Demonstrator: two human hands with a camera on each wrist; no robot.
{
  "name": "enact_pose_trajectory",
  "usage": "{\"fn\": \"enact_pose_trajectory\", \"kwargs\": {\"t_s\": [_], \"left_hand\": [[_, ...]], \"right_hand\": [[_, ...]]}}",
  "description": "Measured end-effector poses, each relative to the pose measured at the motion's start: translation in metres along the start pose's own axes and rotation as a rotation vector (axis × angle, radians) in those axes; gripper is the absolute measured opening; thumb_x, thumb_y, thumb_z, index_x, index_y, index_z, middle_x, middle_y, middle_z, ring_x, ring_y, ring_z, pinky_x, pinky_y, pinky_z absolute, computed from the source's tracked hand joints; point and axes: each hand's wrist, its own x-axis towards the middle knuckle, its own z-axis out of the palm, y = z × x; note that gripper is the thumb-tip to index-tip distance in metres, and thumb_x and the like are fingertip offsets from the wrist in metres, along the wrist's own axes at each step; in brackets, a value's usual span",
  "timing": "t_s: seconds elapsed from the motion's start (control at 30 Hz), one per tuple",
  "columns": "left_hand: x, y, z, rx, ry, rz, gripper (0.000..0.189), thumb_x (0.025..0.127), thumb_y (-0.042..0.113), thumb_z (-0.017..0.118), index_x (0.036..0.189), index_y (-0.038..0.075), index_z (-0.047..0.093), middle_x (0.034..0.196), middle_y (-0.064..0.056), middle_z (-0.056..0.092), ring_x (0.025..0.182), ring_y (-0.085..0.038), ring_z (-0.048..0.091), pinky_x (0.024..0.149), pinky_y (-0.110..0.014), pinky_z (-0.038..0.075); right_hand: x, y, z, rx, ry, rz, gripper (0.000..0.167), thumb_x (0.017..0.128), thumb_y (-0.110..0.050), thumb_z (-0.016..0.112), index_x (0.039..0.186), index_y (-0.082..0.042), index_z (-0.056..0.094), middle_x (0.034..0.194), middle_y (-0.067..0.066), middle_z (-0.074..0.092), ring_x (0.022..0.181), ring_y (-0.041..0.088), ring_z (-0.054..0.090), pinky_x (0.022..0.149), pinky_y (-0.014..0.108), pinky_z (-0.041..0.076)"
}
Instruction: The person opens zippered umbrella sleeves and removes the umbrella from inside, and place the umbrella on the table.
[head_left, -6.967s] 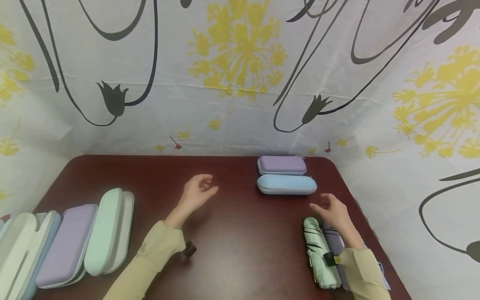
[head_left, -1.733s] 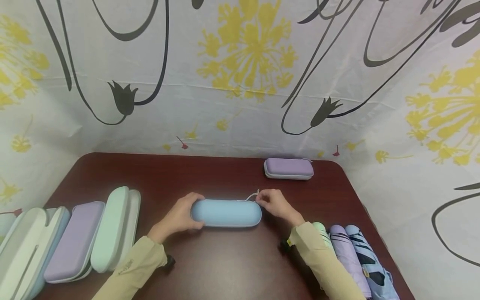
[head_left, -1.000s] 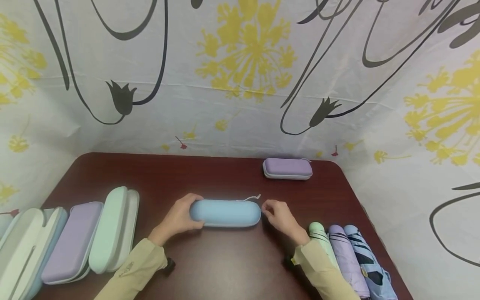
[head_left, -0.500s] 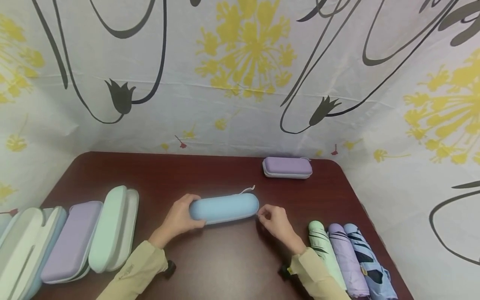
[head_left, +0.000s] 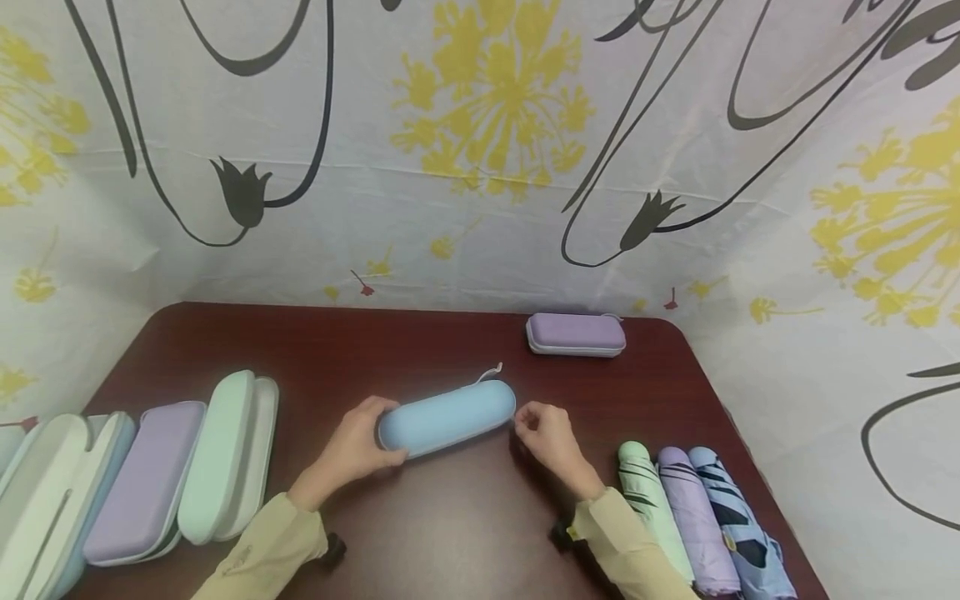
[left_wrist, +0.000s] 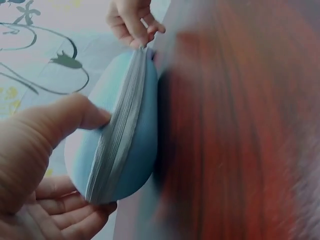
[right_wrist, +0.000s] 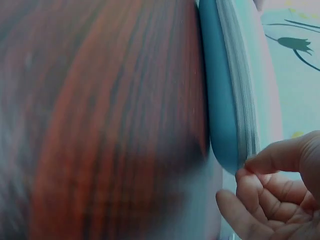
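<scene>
A light blue zippered hard case point(head_left: 450, 417) lies slanted near the middle of the table, its right end farther back. My left hand point(head_left: 354, 446) holds its left end, and in the left wrist view the thumb point(left_wrist: 92, 114) presses beside the grey zipper point(left_wrist: 120, 130) with the fingers under the end. At the right end, my right hand point(head_left: 551, 437) pinches the zipper with thumb and forefinger point(right_wrist: 250, 175). The zipper pull is hidden by the fingertips. Along the side facing me the zipper is closed. A pale strap point(head_left: 491, 372) sticks out from the case's far side.
A small purple case point(head_left: 576, 335) sits at the back right. Folded umbrellas in green point(head_left: 654, 508), purple point(head_left: 697, 525) and blue point(head_left: 742, 525) lie side by side at the right. Mint point(head_left: 217, 458), purple point(head_left: 146, 483) and white-and-blue point(head_left: 67, 500) cases line the left.
Both hands were empty earlier, with the blue case beside the small purple one. It came to the middle; lately its right end swung away while my right hand went from strap to zipper.
</scene>
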Motion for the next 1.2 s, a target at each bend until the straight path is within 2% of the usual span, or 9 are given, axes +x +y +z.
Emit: {"fn": "enact_pose_trajectory", "kwargs": {"t_s": [0.1,0.3,0.5,0.67,0.9,1.1,1.2], "left_hand": [[-0.003,0.003,0.004,0.019,0.032,-0.026,0.061,0.059,0.021,0.083,0.112,-0.001,0.060,0.109,-0.011,0.060,0.097,-0.027,0.059,0.079,-0.044,0.051],[-0.010,0.008,0.012,0.045,0.103,-0.063,0.062,0.058,0.020,0.084,0.111,-0.002,0.060,0.106,-0.011,0.060,0.095,-0.027,0.059,0.077,-0.043,0.052],[-0.017,0.017,0.020,0.069,0.157,-0.086,0.062,0.058,0.022,0.083,0.109,-0.004,0.059,0.102,-0.013,0.060,0.089,-0.028,0.060,0.070,-0.041,0.052],[-0.022,0.022,0.018,0.098,0.145,-0.071,0.062,0.060,0.023,0.084,0.110,-0.005,0.059,0.102,-0.014,0.059,0.090,-0.027,0.060,0.072,-0.041,0.052],[-0.028,0.027,0.016,0.102,0.109,-0.054,0.061,0.059,0.023,0.085,0.107,-0.005,0.060,0.101,-0.013,0.060,0.091,-0.027,0.060,0.076,-0.040,0.052],[-0.030,0.031,0.021,0.131,0.127,-0.071,0.063,0.056,0.030,0.085,0.106,-0.002,0.062,0.096,-0.010,0.061,0.084,-0.022,0.060,0.070,-0.037,0.052],[-0.031,0.035,0.025,0.154,0.139,-0.081,0.064,0.056,0.032,0.083,0.106,-0.001,0.062,0.095,-0.009,0.060,0.082,-0.022,0.060,0.066,-0.037,0.052]], "right_hand": [[-0.004,-0.005,0.006,0.008,-0.001,-0.008,0.011,0.074,0.003,0.068,0.072,-0.007,0.066,0.065,-0.002,0.060,0.054,0.006,0.048,0.053,0.022,0.043],[-0.008,-0.018,0.020,0.041,-0.025,-0.078,0.011,0.074,0.005,0.068,0.073,-0.006,0.066,0.062,-0.002,0.060,0.053,0.004,0.053,0.054,0.021,0.046],[-0.009,-0.030,0.028,0.087,-0.089,-0.106,0.009,0.076,0.003,0.066,0.075,-0.006,0.066,0.061,-0.002,0.061,0.050,0.001,0.052,0.054,0.020,0.047],[-0.008,-0.030,0.030,0.117,-0.107,-0.099,0.009,0.078,0.002,0.065,0.076,-0.006,0.066,0.062,-0.003,0.060,0.046,0.000,0.050,0.054,0.020,0.047],[-0.003,-0.025,0.031,0.103,-0.098,-0.101,0.007,0.078,0.001,0.067,0.076,-0.006,0.067,0.063,-0.003,0.061,0.047,-0.001,0.051,0.054,0.020,0.047],[-0.005,-0.029,0.029,0.122,-0.110,-0.086,0.007,0.077,0.001,0.066,0.076,-0.006,0.066,0.059,-0.004,0.059,0.046,-0.001,0.050,0.053,0.019,0.047],[-0.008,-0.034,0.030,0.135,-0.151,-0.125,0.008,0.077,0.003,0.065,0.075,-0.006,0.065,0.058,-0.004,0.059,0.045,-0.002,0.050,0.053,0.019,0.047]]}}
